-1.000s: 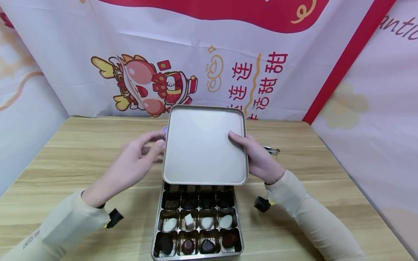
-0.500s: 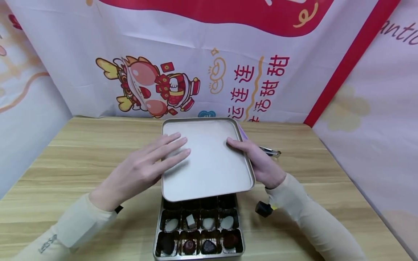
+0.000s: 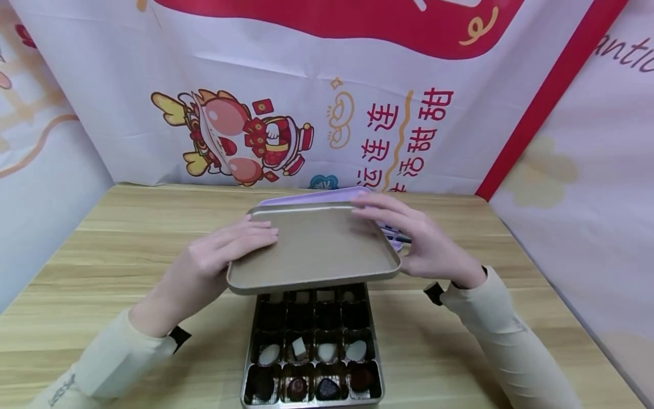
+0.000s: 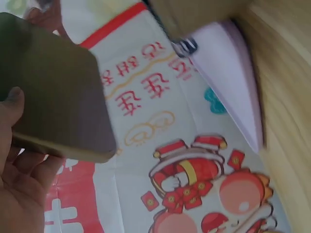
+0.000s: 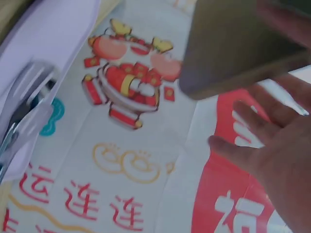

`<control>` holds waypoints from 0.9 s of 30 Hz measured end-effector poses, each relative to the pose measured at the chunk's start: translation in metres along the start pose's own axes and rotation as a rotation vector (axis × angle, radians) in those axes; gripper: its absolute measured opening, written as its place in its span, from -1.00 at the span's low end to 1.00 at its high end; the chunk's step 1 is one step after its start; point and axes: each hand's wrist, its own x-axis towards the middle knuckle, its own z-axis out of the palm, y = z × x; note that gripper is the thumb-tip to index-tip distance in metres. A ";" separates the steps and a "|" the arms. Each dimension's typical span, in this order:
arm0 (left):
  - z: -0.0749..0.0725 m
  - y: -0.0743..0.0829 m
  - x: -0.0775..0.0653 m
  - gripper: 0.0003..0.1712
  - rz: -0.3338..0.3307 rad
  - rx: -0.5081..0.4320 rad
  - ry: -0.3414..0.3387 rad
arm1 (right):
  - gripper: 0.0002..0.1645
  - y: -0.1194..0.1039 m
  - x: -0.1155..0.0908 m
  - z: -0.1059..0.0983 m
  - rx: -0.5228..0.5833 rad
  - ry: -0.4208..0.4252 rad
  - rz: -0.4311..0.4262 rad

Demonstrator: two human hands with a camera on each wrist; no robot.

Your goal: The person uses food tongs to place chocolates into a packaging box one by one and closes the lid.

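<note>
A square metal lid (image 3: 311, 244) tilts above the far part of the chocolate box (image 3: 380, 378), hiding its back end. My left hand (image 3: 204, 255) grips the lid's left edge; the left wrist view has the thumb (image 4: 13, 104) on one face and fingers on the other side. At the lid's right side, my right hand (image 3: 434, 244) has straight fingers lying over the far right corner. The right wrist view shows those fingers (image 5: 252, 121) spread beside the lid's edge. White chocolates (image 3: 327, 352) and dark chocolates (image 3: 328, 388) sit in the box's compartments.
Behind the lid lies a purple tray (image 3: 317, 197), partly hidden. Metal tongs (image 3: 395, 234) lie at its right, also seen on the tray in the right wrist view. A printed cloth backdrop (image 3: 286, 51) rises behind the wooden table (image 3: 153, 227).
The left hand has come onto the lid's left edge. The lid has tipped flatter and moved left, uncovering more compartments and the tray. The right hand's fingers have shifted to the far right corner.
</note>
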 end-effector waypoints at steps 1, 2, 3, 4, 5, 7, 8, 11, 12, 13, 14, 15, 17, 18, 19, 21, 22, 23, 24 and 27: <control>0.000 -0.001 -0.002 -0.65 -0.028 -0.020 0.009 | -0.30 -0.003 0.001 0.000 0.022 0.013 -0.015; 0.000 -0.001 -0.004 -0.64 -0.056 -0.035 0.018 | -0.46 -0.005 0.002 0.001 0.035 0.033 -0.031; 0.000 -0.001 -0.005 -0.64 -0.084 -0.040 0.027 | -0.62 -0.007 0.003 0.002 0.044 0.063 -0.046; 0.001 0.000 -0.007 -0.63 -0.107 -0.042 0.037 | -0.77 -0.009 0.003 0.004 0.040 0.096 -0.053; 0.001 0.000 -0.007 -0.63 -0.132 -0.031 0.046 | -0.85 -0.010 0.003 0.005 0.031 0.133 -0.062; 0.000 0.001 -0.007 -0.63 -0.178 -0.018 0.071 | -0.80 -0.012 0.003 0.009 -0.001 0.201 -0.057; 0.000 0.002 -0.007 -0.62 -0.206 -0.029 0.080 | -0.75 -0.013 0.003 0.010 -0.015 0.230 -0.043; -0.003 0.006 -0.005 -0.62 -0.341 -0.099 0.102 | -0.81 -0.015 0.000 0.015 0.001 0.311 0.049; -0.004 0.008 -0.004 -0.57 -0.405 -0.138 0.104 | -0.81 -0.014 -0.002 0.017 0.027 0.335 0.099; -0.005 0.010 -0.003 -0.48 -0.483 -0.179 0.096 | -0.77 -0.013 -0.004 0.019 0.073 0.352 0.165; -0.006 0.011 -0.002 -0.41 -0.572 -0.213 0.080 | -0.72 -0.012 -0.006 0.020 0.122 0.361 0.245; -0.007 0.012 -0.001 -0.35 -0.664 -0.249 0.058 | -0.67 -0.011 -0.007 0.022 0.178 0.362 0.334; -0.009 0.013 0.000 -0.30 -0.846 -0.330 -0.016 | -0.59 -0.007 -0.010 0.023 0.301 0.336 0.521; -0.009 0.013 0.000 -0.26 -0.935 -0.382 -0.065 | -0.52 -0.005 -0.011 0.023 0.373 0.306 0.615; -0.010 0.012 0.000 -0.21 -1.014 -0.434 -0.121 | -0.43 -0.004 -0.011 0.023 0.431 0.253 0.703; -0.009 0.012 -0.003 -0.13 -1.139 -0.548 -0.224 | -0.23 -0.002 -0.012 0.024 0.520 0.112 0.834; -0.009 0.013 -0.005 -0.08 -1.185 -0.593 -0.274 | -0.14 -0.001 -0.012 0.024 0.556 0.036 0.881; -0.009 0.014 -0.007 -0.04 -1.223 -0.626 -0.317 | -0.08 0.000 -0.013 0.025 0.577 -0.037 0.916; -0.008 0.016 -0.009 -0.01 -1.251 -0.649 -0.355 | -0.03 0.000 -0.015 0.026 0.596 -0.107 0.941; -0.006 0.024 -0.012 0.05 -1.265 -0.661 -0.463 | 0.01 -0.002 -0.021 0.029 0.617 -0.261 0.987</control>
